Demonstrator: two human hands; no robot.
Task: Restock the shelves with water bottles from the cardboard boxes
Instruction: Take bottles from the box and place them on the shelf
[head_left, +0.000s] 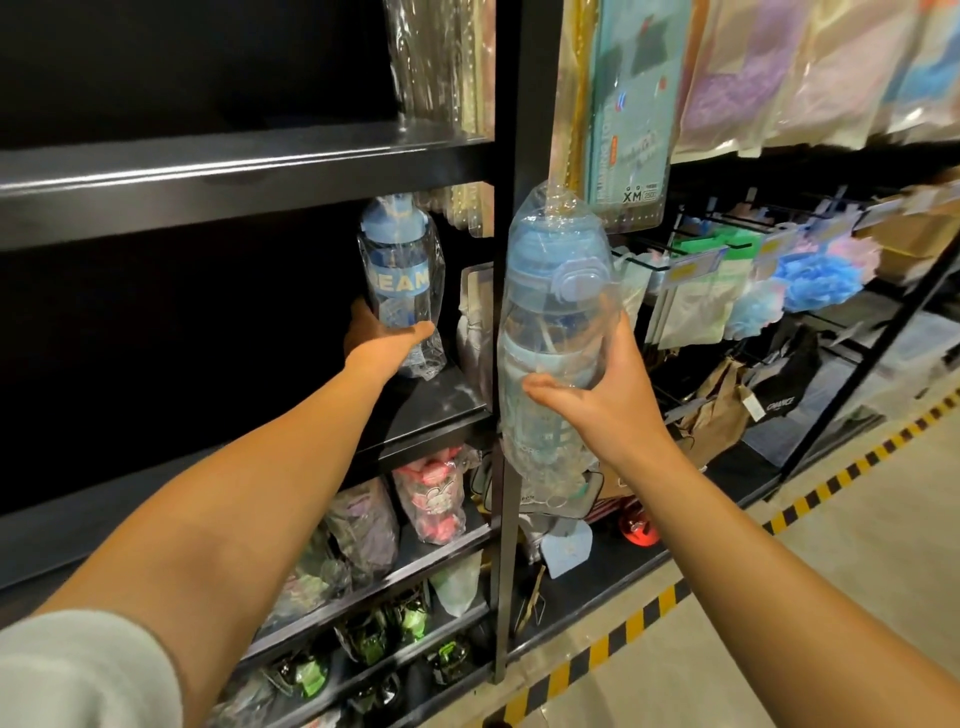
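The left hand (387, 340) curls around the lower body of a bagged blue water bottle (397, 275), which stands upright at the right end of the black shelf (441, 400). The right hand (597, 387) grips a second bagged blue bottle (553, 317), upright in front of the shelf's corner post (506, 519), just right of the first.

- A left hand (382, 340) grips a plastic-wrapped blue water bottle (397, 275) standing upright on a black shelf (447, 400).
- The right hand (597, 395) holds a second wrapped bottle (556, 322) upright before the black shelf post (511, 156).
- Yellow-and-black hazard tape (670, 597) lines the floor.
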